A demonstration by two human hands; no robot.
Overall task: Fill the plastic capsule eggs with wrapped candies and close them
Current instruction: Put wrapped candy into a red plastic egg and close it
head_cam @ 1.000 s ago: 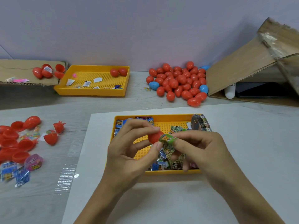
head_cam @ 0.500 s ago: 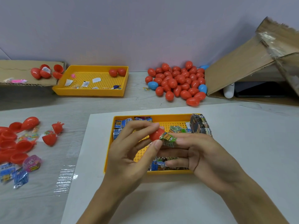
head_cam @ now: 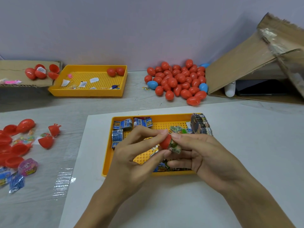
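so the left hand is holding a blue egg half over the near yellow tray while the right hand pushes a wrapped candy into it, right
Not quite: the egg half is red, not blue, as the head view shows. The rest holds: the left hand holds it over the near yellow tray while the right hand pushes a wrapped candy into it.

Views: one only — a wide-angle head camera.
Position: above the counter (head_cam: 246,145), on the person's head.
Facing: forward and down — toward the wall (head_cam: 148,30) behind the counter.
Nearness: close on the hands (head_cam: 166,145); the far edge sits well back.
Lens: straight lines bend near the frame borders.
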